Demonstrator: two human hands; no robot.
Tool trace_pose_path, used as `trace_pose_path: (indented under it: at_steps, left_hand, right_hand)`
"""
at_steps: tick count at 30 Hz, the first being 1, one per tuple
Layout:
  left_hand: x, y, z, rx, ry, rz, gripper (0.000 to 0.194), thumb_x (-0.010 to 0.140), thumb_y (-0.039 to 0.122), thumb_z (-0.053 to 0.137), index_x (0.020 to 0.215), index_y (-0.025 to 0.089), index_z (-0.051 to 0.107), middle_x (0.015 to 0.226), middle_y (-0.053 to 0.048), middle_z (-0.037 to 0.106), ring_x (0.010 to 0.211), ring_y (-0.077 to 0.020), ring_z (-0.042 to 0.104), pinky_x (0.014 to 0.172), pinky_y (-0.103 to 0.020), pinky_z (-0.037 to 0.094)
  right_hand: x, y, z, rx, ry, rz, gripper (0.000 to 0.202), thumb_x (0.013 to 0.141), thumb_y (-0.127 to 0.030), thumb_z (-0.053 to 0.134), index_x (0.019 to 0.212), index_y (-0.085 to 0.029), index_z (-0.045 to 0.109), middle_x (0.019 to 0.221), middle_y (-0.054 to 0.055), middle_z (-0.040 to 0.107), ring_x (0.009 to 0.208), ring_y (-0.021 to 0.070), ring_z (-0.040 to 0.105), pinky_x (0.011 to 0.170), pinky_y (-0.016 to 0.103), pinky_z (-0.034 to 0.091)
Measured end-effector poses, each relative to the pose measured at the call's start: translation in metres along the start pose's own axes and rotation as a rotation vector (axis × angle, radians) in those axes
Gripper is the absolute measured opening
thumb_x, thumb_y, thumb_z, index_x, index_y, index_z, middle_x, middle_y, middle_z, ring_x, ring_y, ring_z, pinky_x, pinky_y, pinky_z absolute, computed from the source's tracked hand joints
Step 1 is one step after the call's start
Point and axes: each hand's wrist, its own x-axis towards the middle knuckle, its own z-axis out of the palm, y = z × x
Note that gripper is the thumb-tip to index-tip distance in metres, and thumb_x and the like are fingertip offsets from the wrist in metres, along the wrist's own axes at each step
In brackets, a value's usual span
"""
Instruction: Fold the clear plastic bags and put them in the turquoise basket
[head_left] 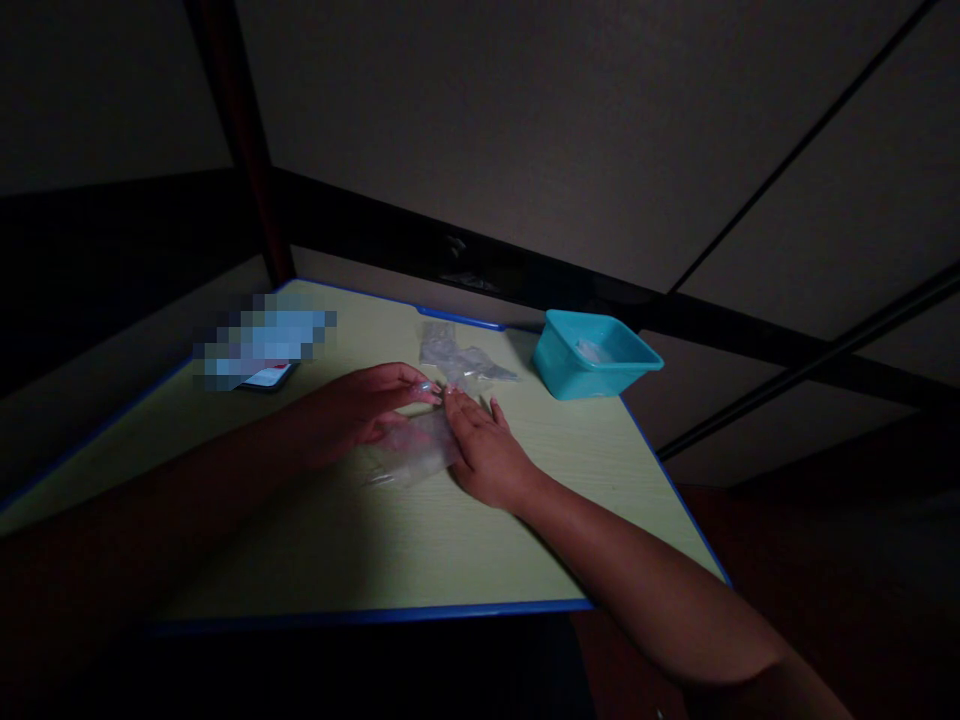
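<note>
A clear plastic bag (420, 450) lies on the table between my two hands. My left hand (371, 405) is at its left and upper side, fingers bent round the bag, with part of the clear plastic between the fingertips. My right hand (484, 445) rests on the bag's right edge, its fingers stretched out and pointing up and to the left, the thumb side partly hidden. Just beyond the fingertips lie more crumpled clear plastic bags (442, 345), flat on the table.
A turquoise basket (577, 375) with something whitish inside stands at the table's back right. At the back left, a phone (274, 377) lies beside a blurred bluish area. The pale table (480, 560) has a blue edge, with a wall behind it.
</note>
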Motion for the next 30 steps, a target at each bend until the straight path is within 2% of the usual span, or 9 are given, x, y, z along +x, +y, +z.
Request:
trace_pose_path:
  at_steps: [2,4,7,11,17,21,25,27,30]
  left_hand:
    - [0.001,0.000,-0.003,-0.016,-0.053,-0.018,0.040,0.068,0.051,0.075,0.091,0.021,0.061,0.107,-0.004,0.069,0.077,-0.0214,0.071,0.066,-0.031,0.057]
    - [0.001,-0.001,-0.006,-0.019,-0.163,-0.080,0.036,0.072,0.053,0.070,0.087,0.021,0.065,0.098,-0.006,0.072,0.078,-0.0239,0.072,0.066,-0.033,0.058]
    - [0.003,-0.002,-0.009,0.016,-0.241,-0.151,0.039,0.075,0.057,0.064,0.080,0.019,0.069,0.085,-0.008,0.075,0.075,-0.0250,0.072,0.068,-0.035,0.058]
    - [0.006,-0.002,-0.014,0.079,-0.149,-0.095,0.041,0.072,0.060,0.066,0.074,0.018,0.070,0.075,-0.009,0.075,0.070,-0.0238,0.071,0.072,-0.036,0.058]
    - [0.010,-0.002,-0.020,0.161,-0.019,-0.048,0.046,0.071,0.064,0.063,0.070,0.018,0.068,0.069,-0.007,0.073,0.067,-0.0217,0.069,0.070,-0.034,0.057]
    - [0.011,-0.002,-0.020,0.243,0.029,0.001,0.044,0.073,0.061,0.063,0.068,0.017,0.068,0.070,-0.007,0.074,0.072,-0.0222,0.069,0.074,-0.033,0.054]
    - [0.012,-0.002,-0.020,0.295,0.056,-0.025,0.045,0.069,0.061,0.064,0.068,0.017,0.067,0.068,-0.007,0.071,0.059,-0.0195,0.065,0.059,-0.029,0.051]
    - [0.012,-0.002,-0.020,0.304,0.124,-0.010,0.045,0.068,0.061,0.063,0.072,0.016,0.065,0.075,-0.006,0.071,0.051,-0.0153,0.060,0.050,-0.026,0.047]
    - [0.012,-0.003,-0.021,0.298,0.220,0.026,0.043,0.069,0.058,0.064,0.080,0.017,0.062,0.093,-0.006,0.068,0.048,-0.0108,0.056,0.045,-0.023,0.045]
  right_hand:
    - [0.000,0.000,0.000,-0.002,0.013,0.014,0.083,0.077,-0.017,0.044,0.152,-0.002,0.010,0.157,0.019,0.017,0.145,0.0250,0.017,0.116,0.055,0.009]
    - [0.000,0.000,0.000,-0.006,0.018,0.032,0.083,0.077,-0.018,0.045,0.151,-0.002,0.011,0.156,0.020,0.018,0.145,0.0253,0.018,0.116,0.053,0.011]
    - [0.001,0.000,0.000,-0.015,0.016,0.042,0.082,0.078,-0.020,0.046,0.151,-0.001,0.012,0.156,0.021,0.019,0.144,0.0261,0.020,0.116,0.052,0.012]
    - [0.001,0.002,0.002,-0.001,0.014,0.013,0.078,0.084,-0.024,0.043,0.152,-0.004,0.011,0.157,0.019,0.017,0.145,0.0256,0.019,0.115,0.053,0.015]
    - [-0.006,0.003,0.002,0.021,0.022,-0.104,0.080,0.091,-0.051,0.044,0.153,-0.014,0.011,0.159,0.016,0.009,0.147,0.0248,0.010,0.114,0.057,0.010]
    - [-0.011,0.003,-0.001,-0.005,-0.042,-0.164,0.077,0.093,-0.057,0.039,0.153,-0.018,0.011,0.159,0.013,0.006,0.147,0.0231,0.007,0.115,0.056,0.009]
    - [-0.012,0.003,-0.002,-0.023,-0.124,-0.201,0.073,0.093,-0.058,0.039,0.153,-0.021,0.016,0.159,0.012,0.006,0.147,0.0242,0.007,0.114,0.059,0.008]
    - [-0.012,0.003,-0.003,-0.024,-0.143,-0.208,0.072,0.093,-0.058,0.040,0.153,-0.023,0.017,0.159,0.013,0.006,0.147,0.0251,0.007,0.113,0.060,0.009]
    - [-0.013,0.002,-0.004,-0.016,-0.143,-0.209,0.071,0.093,-0.058,0.042,0.152,-0.028,0.018,0.159,0.012,0.005,0.147,0.0271,0.007,0.112,0.060,0.010]
